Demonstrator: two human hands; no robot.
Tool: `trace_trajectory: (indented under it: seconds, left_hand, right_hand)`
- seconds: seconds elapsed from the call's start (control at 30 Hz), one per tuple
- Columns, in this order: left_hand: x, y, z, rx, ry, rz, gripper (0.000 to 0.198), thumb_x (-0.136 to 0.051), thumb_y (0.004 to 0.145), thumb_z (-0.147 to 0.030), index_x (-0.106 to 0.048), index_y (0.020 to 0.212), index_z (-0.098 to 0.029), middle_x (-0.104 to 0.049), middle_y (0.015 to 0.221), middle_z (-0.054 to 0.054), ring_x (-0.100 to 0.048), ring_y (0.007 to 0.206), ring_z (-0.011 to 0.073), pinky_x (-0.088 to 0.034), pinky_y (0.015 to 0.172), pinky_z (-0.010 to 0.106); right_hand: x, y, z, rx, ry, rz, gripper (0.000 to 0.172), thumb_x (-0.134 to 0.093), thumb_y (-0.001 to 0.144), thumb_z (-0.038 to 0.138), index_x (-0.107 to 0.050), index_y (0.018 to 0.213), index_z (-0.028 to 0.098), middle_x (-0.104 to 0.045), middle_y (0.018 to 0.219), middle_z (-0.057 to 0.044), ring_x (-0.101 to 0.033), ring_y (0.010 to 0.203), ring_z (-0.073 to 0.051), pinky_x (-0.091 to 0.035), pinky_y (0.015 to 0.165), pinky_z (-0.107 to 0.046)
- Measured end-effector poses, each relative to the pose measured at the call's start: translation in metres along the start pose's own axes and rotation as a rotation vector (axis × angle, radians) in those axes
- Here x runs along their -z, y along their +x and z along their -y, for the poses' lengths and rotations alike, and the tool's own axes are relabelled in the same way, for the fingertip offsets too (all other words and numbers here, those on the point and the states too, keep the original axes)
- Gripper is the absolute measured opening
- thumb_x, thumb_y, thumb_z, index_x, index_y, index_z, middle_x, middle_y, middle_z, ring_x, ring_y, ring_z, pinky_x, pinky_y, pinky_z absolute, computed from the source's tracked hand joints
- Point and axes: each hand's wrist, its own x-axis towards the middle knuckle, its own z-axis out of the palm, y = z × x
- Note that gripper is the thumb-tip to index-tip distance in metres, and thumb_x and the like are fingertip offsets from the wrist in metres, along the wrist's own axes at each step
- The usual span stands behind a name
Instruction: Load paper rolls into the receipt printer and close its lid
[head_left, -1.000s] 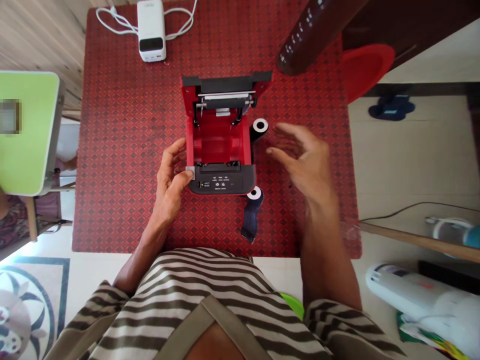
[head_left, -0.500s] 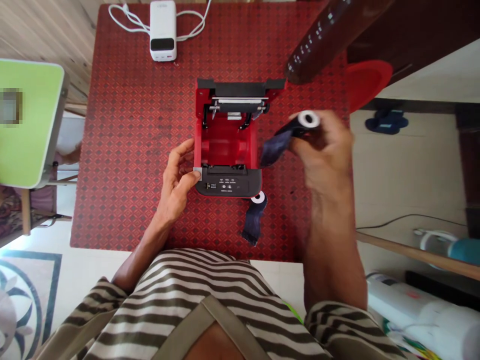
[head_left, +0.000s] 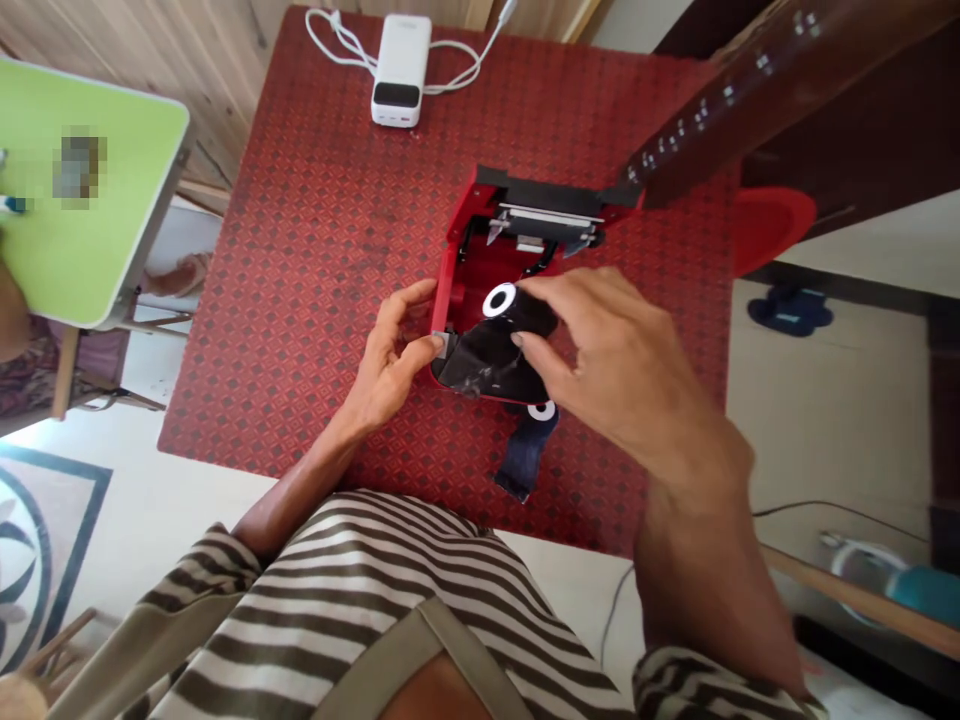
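Note:
A small red-and-black label printer [head_left: 446, 280] stands on the table with its lid raised, its red inner bay showing. My left hand [head_left: 386, 370] grips its near left corner, thumb on a grey tab and fingers along the side wall. Between thumb and fingers, my right hand [head_left: 630, 365] holds a dark ribbon roll [head_left: 535, 314] with a white core over the bay's near part. Its loose end drapes across the printer's front panel, hiding most of it. A second dark ribbon roll [head_left: 523, 448] lies just in front of the printer, its tail unrolled towards me.
A white power bank [head_left: 403, 60] with a white cable lies at the back of the red patterned table [head_left: 337, 230]. A dark brown post [head_left: 720, 110] rises at the back right. A green table [head_left: 97, 240] and a person's foot [head_left: 176, 275] are on the left.
My right hand has brought the ribbon roll left from beside the printer to above its bay. The loose end now lies over the front panel. My left hand keeps its hold; the view has shifted.

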Motion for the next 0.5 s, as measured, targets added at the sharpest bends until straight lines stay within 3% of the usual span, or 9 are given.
trace_trajectory:
  seconds: [0.13, 0.33, 0.5]
  left_hand:
    - [-0.002, -0.001, 0.000, 0.004, 0.026, -0.040, 0.069, -0.081, 0.117, -0.068, -0.070, 0.177, -0.036, -0.083, 0.174, 0.014, -0.083, 0.153, 0.0393, -0.074, 0.127, 0.060]
    - [-0.008, -0.005, -0.002, 0.081, -0.038, -0.040, 0.070, -0.083, 0.118, -0.072, -0.071, 0.177, -0.035, -0.079, 0.176, 0.017, -0.080, 0.158, 0.0394, -0.069, 0.136, 0.061]
    - [-0.015, -0.008, -0.013, -0.069, 0.127, -0.140, 0.064, -0.078, 0.125, -0.069, -0.067, 0.181, -0.040, -0.078, 0.172, 0.014, -0.076, 0.160, 0.0392, -0.065, 0.140, 0.064]
  right_hand:
    - [-0.018, 0.011, 0.005, 0.002, -0.140, 0.022, 0.031, -0.070, 0.111, 0.014, -0.086, 0.133, 0.028, -0.091, 0.121, -0.014, -0.083, 0.121, -0.043, -0.073, 0.111, -0.062]
    - [-0.037, 0.032, -0.004, -0.002, -0.237, 0.048, 0.024, -0.065, 0.111, 0.015, -0.084, 0.108, 0.029, -0.088, 0.105, -0.016, -0.085, 0.113, -0.043, -0.072, 0.101, -0.060]
    - [-0.045, 0.044, -0.024, 0.024, -0.182, 0.139, 0.021, -0.068, 0.111, 0.020, -0.084, 0.106, 0.031, -0.089, 0.102, -0.014, -0.084, 0.105, -0.041, -0.071, 0.096, -0.058]
